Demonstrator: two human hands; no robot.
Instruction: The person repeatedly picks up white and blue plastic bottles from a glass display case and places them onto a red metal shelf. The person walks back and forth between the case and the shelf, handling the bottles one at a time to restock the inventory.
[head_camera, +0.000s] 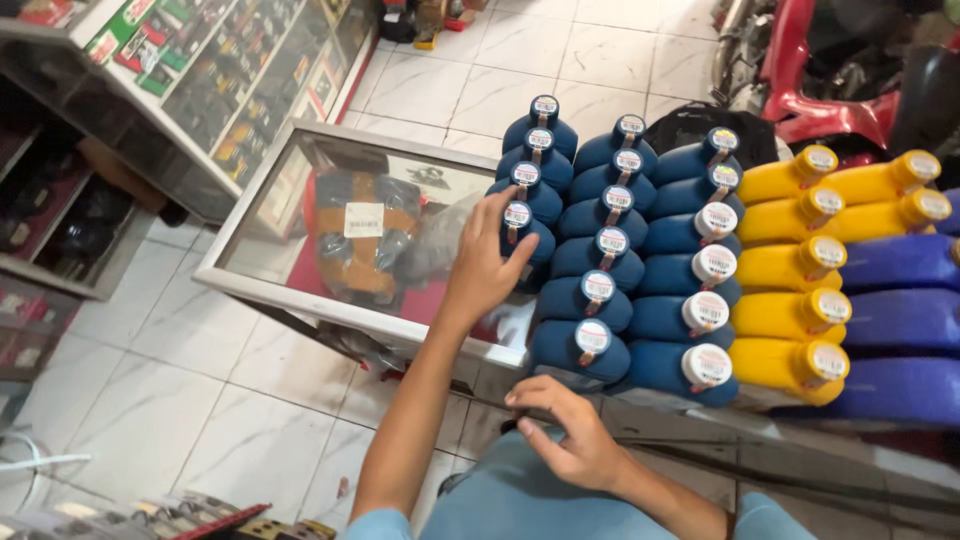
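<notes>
Blue bottles (598, 262) lie on their sides in tight rows on a glass bench (262, 290), their round white caps facing the camera. They form three columns, stacked from the near edge of the bench toward the far end. The left hand (485, 262) reaches across the glass to the leftmost column and rests against a small blue bottle (523, 232) near the front of that row; its grip is spread, fingertips (497, 200) touching the bottle's side and thumb pointing down along the cap end, not closed around anything. The right hand (570, 430) hovers low, just below the nearest bottle in the middle column, at the bench's near edge. Its grip is loosely curled with the fingers bent inward and holds nothing; I cannot tell whether the fingertips touch the bench edge.

Just to the right of the blue rows lie yellow bottles (795, 310), also on their sides with pale caps forward, and beyond them purple bottles (900, 320) stacked the same way. Under the glass top sits a wrapped orange and dark bundle (362, 240). A glass display cabinet (225, 85) stands at the upper left on the white tiled floor (160, 400). A red motorbike (830, 70) is parked at the top right.
</notes>
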